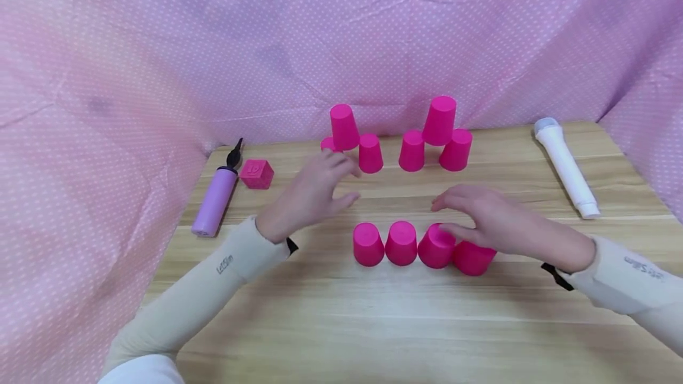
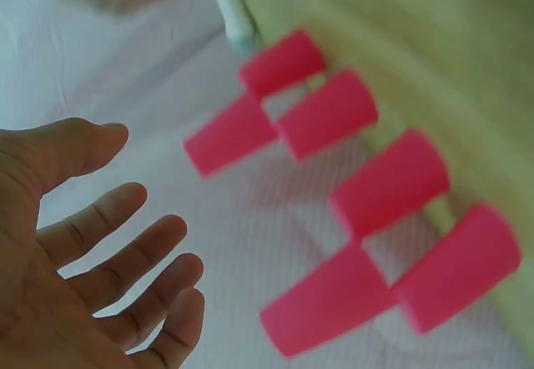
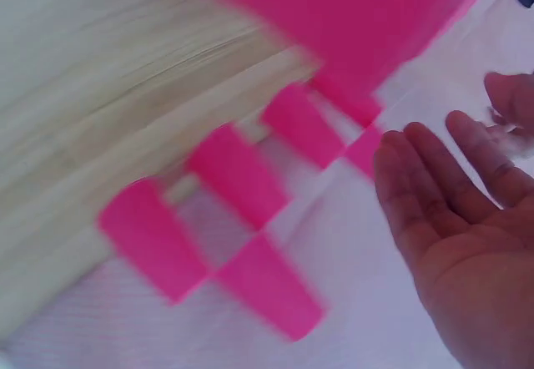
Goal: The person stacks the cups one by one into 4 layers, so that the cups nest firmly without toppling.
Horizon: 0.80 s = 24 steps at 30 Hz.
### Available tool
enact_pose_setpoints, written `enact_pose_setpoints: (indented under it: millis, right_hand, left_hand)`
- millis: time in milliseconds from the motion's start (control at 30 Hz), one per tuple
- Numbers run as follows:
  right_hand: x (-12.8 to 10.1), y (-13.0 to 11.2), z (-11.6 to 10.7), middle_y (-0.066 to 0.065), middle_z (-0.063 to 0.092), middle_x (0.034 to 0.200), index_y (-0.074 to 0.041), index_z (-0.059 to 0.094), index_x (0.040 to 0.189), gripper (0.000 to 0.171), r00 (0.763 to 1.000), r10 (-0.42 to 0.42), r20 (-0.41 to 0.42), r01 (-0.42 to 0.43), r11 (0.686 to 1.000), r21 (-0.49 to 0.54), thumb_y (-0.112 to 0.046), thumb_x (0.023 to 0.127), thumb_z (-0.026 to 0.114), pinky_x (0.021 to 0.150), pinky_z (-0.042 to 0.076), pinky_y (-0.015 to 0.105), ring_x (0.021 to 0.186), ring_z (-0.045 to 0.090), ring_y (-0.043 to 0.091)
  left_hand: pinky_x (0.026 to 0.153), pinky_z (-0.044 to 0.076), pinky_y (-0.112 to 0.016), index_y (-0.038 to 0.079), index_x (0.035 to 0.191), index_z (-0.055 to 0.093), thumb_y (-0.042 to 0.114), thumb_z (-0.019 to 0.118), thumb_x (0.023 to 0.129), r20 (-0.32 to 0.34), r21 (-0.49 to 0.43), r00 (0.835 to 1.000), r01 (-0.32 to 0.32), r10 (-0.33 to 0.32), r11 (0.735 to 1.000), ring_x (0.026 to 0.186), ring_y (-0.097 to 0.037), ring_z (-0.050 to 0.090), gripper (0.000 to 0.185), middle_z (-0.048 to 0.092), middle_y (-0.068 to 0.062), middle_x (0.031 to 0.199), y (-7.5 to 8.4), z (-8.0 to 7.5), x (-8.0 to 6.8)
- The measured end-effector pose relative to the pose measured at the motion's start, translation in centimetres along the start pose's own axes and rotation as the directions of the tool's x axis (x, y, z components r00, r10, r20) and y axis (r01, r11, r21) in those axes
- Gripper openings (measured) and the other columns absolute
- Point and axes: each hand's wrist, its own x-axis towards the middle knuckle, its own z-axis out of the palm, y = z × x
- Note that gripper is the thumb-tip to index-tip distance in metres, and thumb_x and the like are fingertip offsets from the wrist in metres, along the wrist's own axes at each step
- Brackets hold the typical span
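Four upside-down pink cups form a front row (image 1: 401, 243) on the wooden table (image 1: 341, 325). Behind stand two three-cup pyramids, the left pyramid (image 1: 344, 127) and the right pyramid (image 1: 440, 120). My left hand (image 1: 347, 182) hovers open with fingers spread just in front of the left pyramid, holding nothing; the left wrist view shows its empty palm (image 2: 125, 252) and the blurred pyramid cups (image 2: 388, 181). My right hand (image 1: 445, 217) is open above the right end of the row, over the last two cups. In the right wrist view its palm (image 3: 450, 219) is empty, with blurred cups (image 3: 238, 173) beyond.
A purple hand pump (image 1: 215, 197) and a pink cube (image 1: 257, 173) lie at the table's left edge. A white microphone (image 1: 567, 168) lies at the right. Pink dotted cloth (image 1: 107, 105) hangs behind and along both sides.
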Motion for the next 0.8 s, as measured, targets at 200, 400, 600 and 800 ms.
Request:
enact_pose_setpoints:
  millis: [200, 400, 600, 800]
  right_hand:
    - [2.2, -2.8, 0.8, 0.003, 0.06, 0.11, -0.01, 0.065, 0.111, 0.044, 0.984, -0.073, 0.159, 0.077, 0.997, -0.016, -0.025, 0.074, 0.082, 0.081, 0.051, 0.035, 0.101, 0.058, 0.019]
    - [3.7, -3.8, 1.5, 0.005, 0.06, 0.11, -0.01, 0.065, 0.112, 0.049, 0.966, -0.077, 0.246, 0.092, 0.995, -0.049, -0.026, 0.071, 0.084, 0.083, 0.051, 0.038, 0.102, 0.057, 0.023]
    - [4.5, -3.7, 1.9, 0.003, 0.06, 0.102, -0.01, 0.066, 0.105, 0.042, 0.962, -0.097, 0.254, 0.113, 0.992, -0.049, -0.023, 0.07, 0.085, 0.077, 0.052, 0.032, 0.093, 0.058, 0.019]
    - [4.9, -3.5, 2.0, -0.001, 0.06, 0.095, -0.012, 0.066, 0.101, 0.038, 0.965, -0.1, 0.241, 0.11, 0.994, -0.026, -0.021, 0.069, 0.085, 0.073, 0.051, 0.029, 0.086, 0.057, 0.014]
  left_hand:
    - [0.084, 0.042, -0.03, 0.012, 0.106, 0.064, 0.029, 0.076, 0.079, 0.149, -0.022, 0.988, -0.038, 0.041, 0.999, 0.097, -0.016, 0.049, 0.034, 0.059, 0.001, 0.105, 2.2, 1.8, -2.3]
    - [0.084, 0.042, -0.028, 0.013, 0.108, 0.065, 0.035, 0.078, 0.076, 0.252, -0.015, 0.967, -0.031, 0.034, 0.999, 0.098, -0.014, 0.049, 0.041, 0.06, 0.001, 0.108, 2.9, 3.1, -3.3]
    - [0.086, 0.043, -0.029, 0.013, 0.113, 0.065, 0.034, 0.081, 0.074, 0.288, -0.047, 0.958, 0.01, 0.004, 0.999, 0.101, -0.015, 0.047, 0.047, 0.059, -0.001, 0.111, 3.0, 3.8, -3.8]
    - [0.085, 0.043, -0.027, 0.014, 0.111, 0.065, 0.029, 0.081, 0.075, 0.267, -0.087, 0.964, 0.026, -0.002, 0.996, 0.1, -0.013, 0.048, 0.042, 0.059, 0.001, 0.108, 2.9, 4.2, -4.1]
